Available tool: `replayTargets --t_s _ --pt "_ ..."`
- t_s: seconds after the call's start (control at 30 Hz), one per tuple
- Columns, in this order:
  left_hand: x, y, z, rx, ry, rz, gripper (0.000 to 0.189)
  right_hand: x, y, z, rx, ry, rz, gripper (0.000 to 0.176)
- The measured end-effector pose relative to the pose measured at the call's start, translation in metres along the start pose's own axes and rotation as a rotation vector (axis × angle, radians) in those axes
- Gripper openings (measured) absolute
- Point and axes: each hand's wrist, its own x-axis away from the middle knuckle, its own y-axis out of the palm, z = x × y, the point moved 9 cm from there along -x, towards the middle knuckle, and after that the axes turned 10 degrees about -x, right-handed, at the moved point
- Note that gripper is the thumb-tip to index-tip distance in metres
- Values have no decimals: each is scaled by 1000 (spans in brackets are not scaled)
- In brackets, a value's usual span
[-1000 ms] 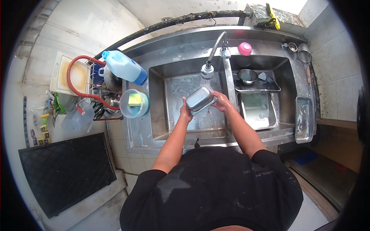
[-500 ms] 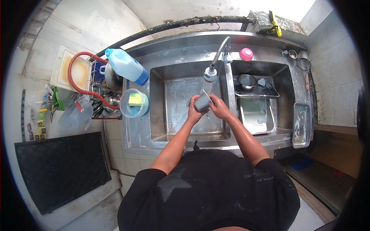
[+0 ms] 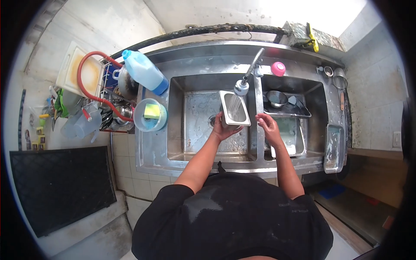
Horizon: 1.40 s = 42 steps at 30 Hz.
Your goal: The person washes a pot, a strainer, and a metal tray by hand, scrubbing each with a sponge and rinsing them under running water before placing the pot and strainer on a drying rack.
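My left hand [image 3: 223, 127] is wrapped round the lower end of a small deep metal food pan [image 3: 247, 121], its mouth facing up. Water pours into the pan from the spray head [image 3: 241, 88] of the flexible faucet [image 3: 254, 64]. Away from the pan, my right hand [image 3: 270, 130] hovers by the sink divider with loosely bent fingers and nothing in them. Beneath the pan lies the left sink basin [image 3: 197, 141].
In the right basin are a shallow metal tray [image 3: 299, 149], a dark tray [image 3: 305, 109] and a bowl [image 3: 276, 100]. A tub [image 3: 139, 117] with a yellow-green sponge [image 3: 152, 111] and a jug of blue liquid [image 3: 145, 71] stand left. A pink bowl [image 3: 277, 69] sits behind.
The pan has turned from tilted on its side to mouth up under the water. My right hand has let go and moved right, while my left hand keeps hold.
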Motion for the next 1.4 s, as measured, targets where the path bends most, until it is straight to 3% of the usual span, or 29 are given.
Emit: replayTargets --t_s 0.07,0.1,0.13,0.27,0.33,0.4,0.47,0.5,0.53,0.6,0.67,0.7,0.73,0.8,0.87,0.93,0.97,1.13,1.2,1.3,1.37,1.4 --pt "-12 -21 -6 33 -30 -64 81 -7 1 13 -321 117 81 27" --pt "-12 -25 -3 -56 -19 5 77 -9 9 14 -460 183 91 30" --pt "-7 -19 2 -49 6 10 77 -15 16 16 -453 185 65 30" --pt "30 -67 32 -517 12 611 63 -52 54 76 -1069 414 121 37" --pt "48 -103 66 -1145 165 946 70 -75 64 114 -1346 466 190 36" --pt "77 -72 89 -1690 226 1159 97 -86 72 129 -1422 455 298 33" --pt "91 -38 100 -1960 311 1138 95 -106 76 167 -1543 457 261 28" --pt "100 -32 107 -1941 331 1171 95 -99 91 149 -1606 523 318 24" --pt "107 -19 114 -1958 418 1155 90 -108 92 166 -1678 572 358 31" --pt "131 4 135 -1969 526 1152 85 -138 84 214 -1837 574 49 29" --pt "167 22 158 -1851 684 1045 74 -157 52 222 -544 -1 73 27" --pt "192 29 171 -1843 847 1028 72 -149 79 207 -1165 289 5 25" --pt "219 30 185 -1833 872 1045 72 -132 112 177 -1766 615 -78 24" --pt "290 41 215 -1740 1088 1037 74 -126 127 151 -1607 542 -407 21" --pt "363 24 243 -1686 1143 1160 72 -117 133 138 -1614 569 -434 17" --pt "435 -20 265 -1438 1195 1358 68 -117 117 147 -1525 494 62 16" --pt "471 -44 275 -1293 1196 1440 69 -113 114 149 -1485 492 203 15" --pt "612 -227 330 -942 1000 1984 70 -92 116 152 -1407 659 439 18" --pt "656 -271 377 -976 1066 2095 70 -82 115 151 -1377 678 502 21" --pt "695 -323 457 -1044 1049 2176 70 -60 100 156 -1319 584 653 13" --pt "701 -377 517 -1096 1072 2115 70 -42 69 173 -1238 547 775 12" --pt "699 -393 542 -1130 1087 2066 69 -36 60 175 -1171 535 739 12"
